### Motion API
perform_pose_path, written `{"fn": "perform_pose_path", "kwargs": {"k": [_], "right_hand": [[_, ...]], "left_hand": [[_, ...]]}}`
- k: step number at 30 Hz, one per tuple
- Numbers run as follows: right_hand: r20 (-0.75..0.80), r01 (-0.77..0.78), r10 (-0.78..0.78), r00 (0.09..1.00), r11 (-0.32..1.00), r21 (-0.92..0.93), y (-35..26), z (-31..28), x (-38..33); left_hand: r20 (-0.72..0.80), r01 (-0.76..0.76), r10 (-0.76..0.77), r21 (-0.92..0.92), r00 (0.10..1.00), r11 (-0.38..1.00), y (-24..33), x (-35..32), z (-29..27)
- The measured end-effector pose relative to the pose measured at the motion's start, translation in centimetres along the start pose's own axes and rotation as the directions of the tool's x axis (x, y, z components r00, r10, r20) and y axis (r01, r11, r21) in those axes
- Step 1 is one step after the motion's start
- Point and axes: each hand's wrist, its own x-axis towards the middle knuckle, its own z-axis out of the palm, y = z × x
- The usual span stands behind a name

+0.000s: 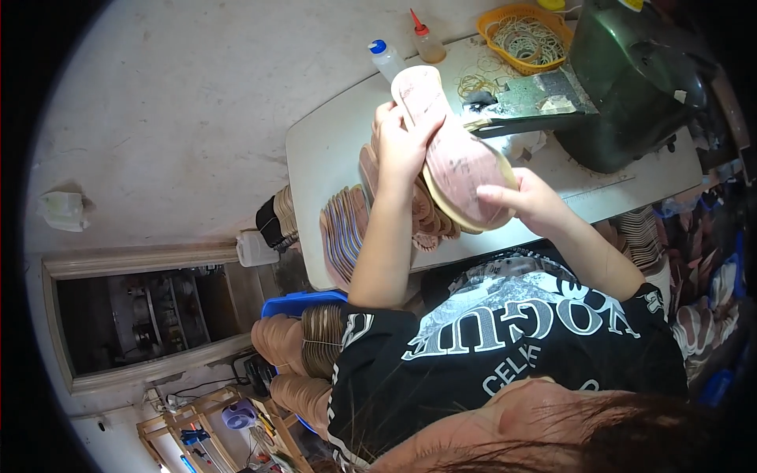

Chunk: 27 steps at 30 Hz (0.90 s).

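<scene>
A pinkish insole with a pale yellowish edge (pixel 461 167) is held up over the table, tilted, its narrow heel end up and its broad toe end lower right. My left hand (pixel 404 142) is closed around its narrower middle, thumb lying across the face. At the broad end, my right hand (pixel 532 201) pinches the edge, with the thumb on top and the fingers hidden behind. Below the left forearm, a row of stacked insoles (pixel 344 236) lies on the white table (pixel 310 150). More insole pieces (pixel 426 221) are partly hidden behind the held one.
A green machine (pixel 623 87) with a flat bed stands on the table's right. Behind are an orange basket of cords (pixel 527 39), a red-tipped bottle (pixel 430 47) and a blue-capped bottle (pixel 386 59). A blue crate (pixel 303 299) of stacked insoles sits at my left.
</scene>
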Motion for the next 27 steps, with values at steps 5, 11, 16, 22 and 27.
{"fn": "perform_pose_path", "kwargs": {"k": [5,11,16,22,27], "right_hand": [[-0.14,-0.007,0.027,0.99,0.99,0.144,-0.7,0.1,0.9],[-0.131,-0.06,0.085,0.988,0.981,0.186,-0.9,0.3,0.8],[-0.129,-0.095,0.122,0.984,0.976,0.197,-0.3,1.1,0.8],[-0.21,0.044,0.031,0.977,0.939,0.342,-0.7,3.5,2.5],[-0.244,0.06,0.031,0.969,0.932,0.357,-0.6,3.8,3.7]], "left_hand": [[-0.042,-0.017,0.033,0.323,0.999,0.946,-1.7,2.5,2.0],[0.002,0.002,-0.003,0.293,1.0,0.956,-1.4,3.8,2.4],[0.054,0.073,-0.097,0.342,0.994,0.937,-1.0,4.9,2.1],[0.048,0.06,-0.097,0.495,0.994,0.867,-0.7,6.4,1.2],[0.227,-0.336,0.257,0.457,0.939,0.824,1.5,8.2,-0.6]]}}
